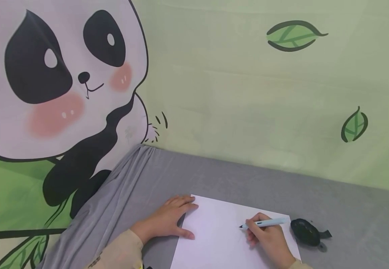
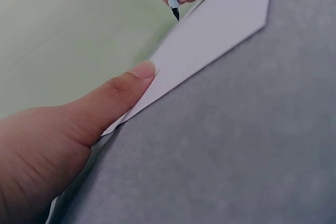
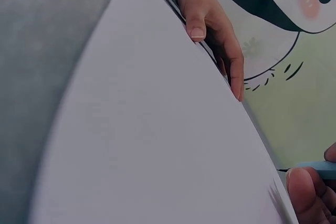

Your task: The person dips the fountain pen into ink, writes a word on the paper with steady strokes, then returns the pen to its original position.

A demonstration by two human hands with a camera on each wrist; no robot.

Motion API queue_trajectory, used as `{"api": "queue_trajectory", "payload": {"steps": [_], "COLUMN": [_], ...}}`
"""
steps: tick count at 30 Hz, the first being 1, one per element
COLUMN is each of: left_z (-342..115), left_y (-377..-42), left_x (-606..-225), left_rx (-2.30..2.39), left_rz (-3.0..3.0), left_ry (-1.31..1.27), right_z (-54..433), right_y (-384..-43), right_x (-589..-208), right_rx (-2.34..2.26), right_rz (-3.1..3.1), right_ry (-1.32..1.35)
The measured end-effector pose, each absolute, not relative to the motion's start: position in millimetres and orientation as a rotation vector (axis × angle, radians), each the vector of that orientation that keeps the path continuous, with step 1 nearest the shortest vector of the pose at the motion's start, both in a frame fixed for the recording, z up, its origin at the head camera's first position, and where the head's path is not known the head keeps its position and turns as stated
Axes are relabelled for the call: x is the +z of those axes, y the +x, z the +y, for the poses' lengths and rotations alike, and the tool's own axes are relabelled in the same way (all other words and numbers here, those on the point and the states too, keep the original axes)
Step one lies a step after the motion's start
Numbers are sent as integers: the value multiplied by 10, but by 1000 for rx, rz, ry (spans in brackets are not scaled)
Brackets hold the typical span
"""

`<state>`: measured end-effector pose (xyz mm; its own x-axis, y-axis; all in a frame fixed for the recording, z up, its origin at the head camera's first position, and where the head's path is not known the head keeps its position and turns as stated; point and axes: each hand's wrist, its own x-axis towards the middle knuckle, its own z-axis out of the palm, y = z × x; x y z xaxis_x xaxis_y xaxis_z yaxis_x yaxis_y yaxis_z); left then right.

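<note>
A blank white sheet of paper [image 1: 214,231] lies on the grey cloth in the head view. My left hand [image 1: 171,216] rests along its left edge, thumb and fingers spread, with the thumb [image 2: 134,77] lying on the paper in the left wrist view. Over the right part of the sheet, my right hand [image 1: 268,237] pinches a pale blue brush pen [image 1: 271,222]. Its dark tip [image 2: 176,14] points left, close over the paper. In the right wrist view only some fingertips [image 3: 302,190] of the right hand and part of the pen show.
A dark, rounded object with a short strap [image 1: 305,232] lies just right of the paper. Grey cloth [image 1: 231,177] covers the surface and bunches into folds at the left. Behind stands a pale green backdrop [image 1: 231,93] with a panda and leaves.
</note>
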<state>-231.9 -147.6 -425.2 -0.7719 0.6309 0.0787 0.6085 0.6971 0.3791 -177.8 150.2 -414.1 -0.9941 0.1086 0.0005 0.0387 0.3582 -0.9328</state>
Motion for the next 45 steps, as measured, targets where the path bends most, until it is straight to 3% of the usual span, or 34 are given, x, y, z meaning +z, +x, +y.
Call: {"api": "queue_trajectory", "payload": {"steps": [45], "left_z": [-1468], "left_y": [-2305], "left_x": [-4233], "left_rx": [599], "left_rz": [2844], "left_ry": [1035], "right_z": [1510], "right_y": [-1781], "right_x": [-4212], "right_rx": [1721], "right_rz": [-2554], "right_ry": [-209]}}
